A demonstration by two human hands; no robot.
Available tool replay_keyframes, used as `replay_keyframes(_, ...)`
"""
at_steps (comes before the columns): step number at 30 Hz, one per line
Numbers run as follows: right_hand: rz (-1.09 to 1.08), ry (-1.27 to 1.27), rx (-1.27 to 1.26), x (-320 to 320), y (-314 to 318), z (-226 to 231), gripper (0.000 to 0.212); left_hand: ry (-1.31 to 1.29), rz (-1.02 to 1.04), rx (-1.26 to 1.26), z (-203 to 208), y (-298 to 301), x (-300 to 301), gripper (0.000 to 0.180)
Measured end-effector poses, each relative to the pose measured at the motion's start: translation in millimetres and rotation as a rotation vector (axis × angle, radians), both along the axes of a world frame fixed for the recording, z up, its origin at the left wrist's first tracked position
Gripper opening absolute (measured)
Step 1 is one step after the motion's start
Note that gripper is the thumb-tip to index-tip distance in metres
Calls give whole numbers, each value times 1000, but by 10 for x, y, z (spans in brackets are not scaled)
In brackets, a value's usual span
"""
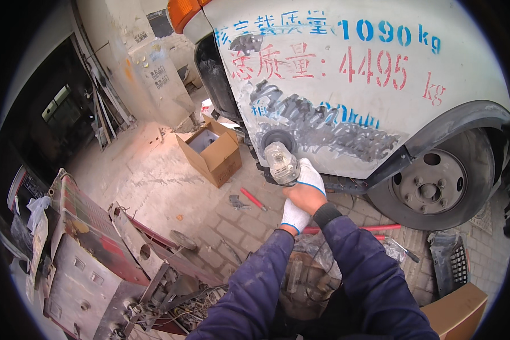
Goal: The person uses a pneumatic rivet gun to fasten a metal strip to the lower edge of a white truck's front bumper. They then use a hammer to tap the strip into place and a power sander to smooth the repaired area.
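A dusty angle grinder (282,163) has its dark round disc (279,139) at the lower front corner of a white truck panel (300,76). My right hand (310,190), in a white glove that leaves the back of the hand bare, is wrapped round the grinder's rear end. Just below it, my left hand (294,216), also white-gloved, is closed on the tool's back part, mostly hidden behind the right hand. Grey scuffed filler patches (334,133) run across the panel, with blue and red stencilled marks above.
The truck wheel (430,187) stands at the right under a dark arch. An open cardboard box (212,153) sits on the paving by the bumper. Red rods (253,199) and a black grille part (449,258) lie around. Scrap metal housing (90,272) fills the lower left.
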State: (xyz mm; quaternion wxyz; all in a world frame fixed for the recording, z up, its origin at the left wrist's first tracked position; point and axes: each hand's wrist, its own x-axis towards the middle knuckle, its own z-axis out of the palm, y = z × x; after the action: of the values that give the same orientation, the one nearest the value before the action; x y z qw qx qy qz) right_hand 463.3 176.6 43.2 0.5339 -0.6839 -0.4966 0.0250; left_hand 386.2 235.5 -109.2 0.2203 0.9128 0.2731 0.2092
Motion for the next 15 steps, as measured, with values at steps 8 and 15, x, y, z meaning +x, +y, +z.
replay_keyframes(8,46,34,-43,-71,65,-9,52,-91,25,-236,-200,105,-98,57)
replay_keyframes(15,49,61,-208,-84,92,32,48,44,105,-208,-219,94,-76,57)
